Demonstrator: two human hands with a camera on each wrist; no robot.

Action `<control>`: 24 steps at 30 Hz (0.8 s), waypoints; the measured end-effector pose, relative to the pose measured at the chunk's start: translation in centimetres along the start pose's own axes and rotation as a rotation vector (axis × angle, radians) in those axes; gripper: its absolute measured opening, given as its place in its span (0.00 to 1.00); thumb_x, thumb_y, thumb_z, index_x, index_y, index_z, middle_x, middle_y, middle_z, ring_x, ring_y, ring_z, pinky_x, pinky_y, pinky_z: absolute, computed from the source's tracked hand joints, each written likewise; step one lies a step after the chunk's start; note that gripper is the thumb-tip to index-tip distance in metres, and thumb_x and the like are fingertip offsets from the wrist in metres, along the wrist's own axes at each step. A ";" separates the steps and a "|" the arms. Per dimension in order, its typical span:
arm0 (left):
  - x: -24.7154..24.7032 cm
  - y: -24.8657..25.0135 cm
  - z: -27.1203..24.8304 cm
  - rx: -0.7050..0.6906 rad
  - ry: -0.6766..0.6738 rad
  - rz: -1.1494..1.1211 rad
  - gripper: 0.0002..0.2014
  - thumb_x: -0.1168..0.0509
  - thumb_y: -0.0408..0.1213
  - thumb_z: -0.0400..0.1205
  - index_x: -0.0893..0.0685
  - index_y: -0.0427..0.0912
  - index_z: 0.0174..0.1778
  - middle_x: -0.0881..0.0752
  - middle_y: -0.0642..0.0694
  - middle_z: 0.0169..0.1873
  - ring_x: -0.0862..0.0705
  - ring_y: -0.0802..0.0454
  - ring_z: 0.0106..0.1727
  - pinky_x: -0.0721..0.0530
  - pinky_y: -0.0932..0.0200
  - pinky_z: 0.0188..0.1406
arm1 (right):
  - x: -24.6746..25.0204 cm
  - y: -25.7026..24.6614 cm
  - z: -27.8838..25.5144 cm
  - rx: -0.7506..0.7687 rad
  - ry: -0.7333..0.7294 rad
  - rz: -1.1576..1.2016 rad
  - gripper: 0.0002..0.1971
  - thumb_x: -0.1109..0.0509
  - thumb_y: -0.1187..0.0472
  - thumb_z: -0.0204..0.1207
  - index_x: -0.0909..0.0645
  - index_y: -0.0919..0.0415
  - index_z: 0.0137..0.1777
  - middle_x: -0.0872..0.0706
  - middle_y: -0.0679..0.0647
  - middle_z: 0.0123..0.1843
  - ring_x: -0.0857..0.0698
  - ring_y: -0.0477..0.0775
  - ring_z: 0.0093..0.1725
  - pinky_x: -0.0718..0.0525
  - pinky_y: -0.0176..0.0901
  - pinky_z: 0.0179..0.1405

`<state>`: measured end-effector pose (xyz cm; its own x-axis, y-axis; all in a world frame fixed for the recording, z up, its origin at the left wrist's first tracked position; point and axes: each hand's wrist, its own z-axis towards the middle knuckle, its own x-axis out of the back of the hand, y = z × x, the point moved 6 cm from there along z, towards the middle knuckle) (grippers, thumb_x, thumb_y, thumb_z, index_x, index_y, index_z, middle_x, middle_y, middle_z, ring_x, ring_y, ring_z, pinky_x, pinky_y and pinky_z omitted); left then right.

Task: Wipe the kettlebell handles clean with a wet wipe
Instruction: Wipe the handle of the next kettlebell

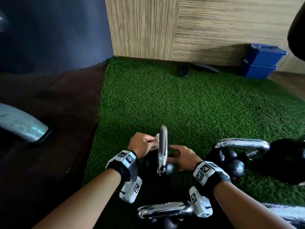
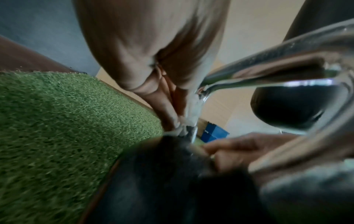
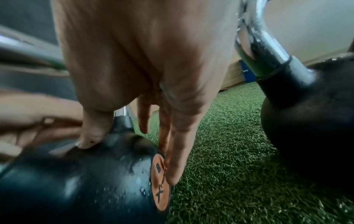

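Observation:
A black kettlebell point(image 1: 167, 169) with an upright chrome handle point(image 1: 162, 149) stands on green turf between my hands. My left hand point(image 1: 146, 143) pinches a crumpled white wet wipe point(image 1: 155, 142) against the handle's left side. The left wrist view has the wipe point(image 2: 189, 112) wrapped round a chrome leg under my fingers point(image 2: 168, 112). On the bell's right side rests my right hand point(image 1: 177, 156). In the right wrist view its straight fingers point(image 3: 176, 159) lie along the orange label point(image 3: 160, 184) and the thumb point(image 3: 91, 133) presses on top of the black body point(image 3: 86, 181).
A second kettlebell point(image 1: 231, 157) stands close on the right, another chrome handle point(image 1: 165, 210) lies near my forearms, and a third point(image 1: 285, 211) shows at bottom right. Blue boxes point(image 1: 260, 61) sit by the wooden wall. A dark mat point(image 1: 49, 113) and a grey tube point(image 1: 21, 124) lie left.

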<state>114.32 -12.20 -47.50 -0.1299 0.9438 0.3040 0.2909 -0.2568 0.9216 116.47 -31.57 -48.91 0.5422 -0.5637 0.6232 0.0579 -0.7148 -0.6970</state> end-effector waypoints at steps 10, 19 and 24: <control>0.4 1.9 0.9 -0.023 0.107 -0.141 0.07 0.19 0.35 0.77 0.06 0.47 0.33 0.05 0.39 0.40 0.05 0.46 0.47 0.09 0.45 0.60 | -1.5 0.9 0.6 0.001 -0.032 0.190 0.21 0.17 0.48 0.68 0.12 0.42 0.61 0.07 0.51 0.47 0.11 0.46 0.38 0.15 0.43 0.35; 1.5 4.8 -1.3 -0.133 -0.106 -0.341 0.13 0.26 0.22 0.79 0.10 0.31 0.59 0.06 0.40 0.51 0.06 0.47 0.52 0.08 0.60 0.50 | -1.5 0.7 0.2 0.033 -0.032 0.201 0.20 0.16 0.47 0.63 0.10 0.42 0.57 0.06 0.46 0.46 0.09 0.44 0.43 0.09 0.50 0.52; 2.1 5.4 -2.3 -0.132 -0.075 -0.280 0.10 0.22 0.26 0.76 0.07 0.38 0.52 0.05 0.41 0.48 0.06 0.48 0.49 0.09 0.65 0.47 | -1.4 0.4 0.2 0.053 -0.032 0.204 0.25 0.17 0.42 0.58 0.10 0.42 0.58 0.06 0.48 0.48 0.07 0.53 0.48 0.08 0.59 0.50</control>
<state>113.48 -12.09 -41.34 -0.1160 0.9930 0.0200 0.1279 -0.0050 0.9918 115.90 -30.95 -50.18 0.5731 -0.6808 0.4561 -0.0123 -0.5636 -0.8259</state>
